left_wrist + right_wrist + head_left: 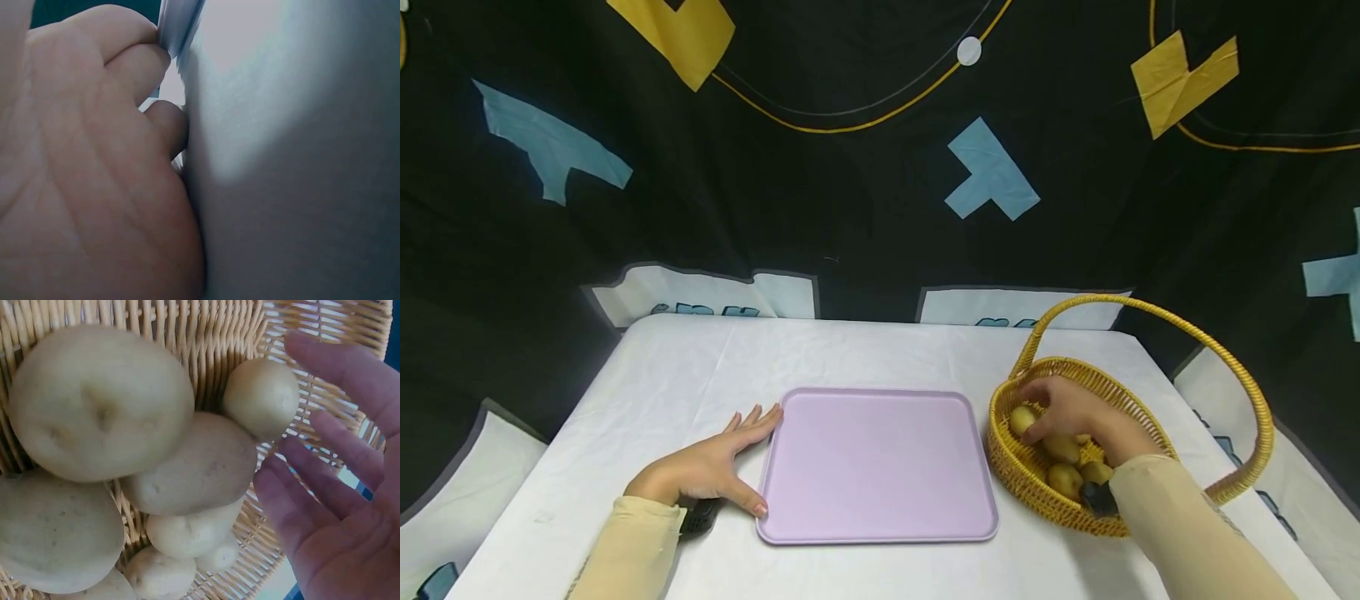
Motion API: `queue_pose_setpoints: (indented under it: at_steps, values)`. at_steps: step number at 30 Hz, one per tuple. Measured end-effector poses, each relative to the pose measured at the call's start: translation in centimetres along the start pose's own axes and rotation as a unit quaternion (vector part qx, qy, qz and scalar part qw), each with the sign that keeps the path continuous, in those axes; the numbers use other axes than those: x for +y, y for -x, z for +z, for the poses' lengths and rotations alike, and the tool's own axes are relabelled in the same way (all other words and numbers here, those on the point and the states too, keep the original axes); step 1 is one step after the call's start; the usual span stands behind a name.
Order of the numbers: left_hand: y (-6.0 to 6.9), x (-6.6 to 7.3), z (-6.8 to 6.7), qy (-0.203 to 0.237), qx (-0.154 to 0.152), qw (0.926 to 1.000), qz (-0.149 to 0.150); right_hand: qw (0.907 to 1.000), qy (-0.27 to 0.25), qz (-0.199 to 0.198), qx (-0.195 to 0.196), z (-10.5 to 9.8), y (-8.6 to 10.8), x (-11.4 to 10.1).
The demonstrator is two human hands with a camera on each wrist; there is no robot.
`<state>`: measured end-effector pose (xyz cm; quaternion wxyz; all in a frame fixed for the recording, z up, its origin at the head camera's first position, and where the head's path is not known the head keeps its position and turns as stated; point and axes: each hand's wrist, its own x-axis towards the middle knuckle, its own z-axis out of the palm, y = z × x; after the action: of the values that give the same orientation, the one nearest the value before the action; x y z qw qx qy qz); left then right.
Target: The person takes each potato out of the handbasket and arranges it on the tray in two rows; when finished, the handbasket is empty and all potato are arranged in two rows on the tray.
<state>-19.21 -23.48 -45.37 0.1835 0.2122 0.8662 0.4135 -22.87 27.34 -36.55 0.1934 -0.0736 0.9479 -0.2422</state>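
Note:
A light purple rectangular tray lies on the white-covered table. At its left side my left hand has its fingers spread, with fingertips and thumb touching the rim. To the right stands a yellow wicker basket holding several potatoes of different sizes. My right hand reaches inside it, beside a small round potato. In the right wrist view the fingers are extended and slightly bent, with nothing gripped. A large potato sits closest to that camera. The left wrist view shows mostly palm and tabletop.
The basket's tall arched handle rises over the right forearm. Behind the table hangs a black cloth with blue and yellow patterns. A dark wrist device sits under the left wrist.

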Motion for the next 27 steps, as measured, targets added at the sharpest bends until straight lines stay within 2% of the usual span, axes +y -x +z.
queue_pose_setpoints:
  at_steps: [12,27]
  values:
    - [0.1,-0.1,0.3,-0.019,-0.003,0.9997,-0.015,0.9998,0.014,0.013,-0.001,0.2,-1.0,0.1]
    - [0.0,-0.3,0.3,-0.020,0.000,0.9997,-0.010,0.9979,0.061,0.022,0.001,0.4,-1.7,-0.3]
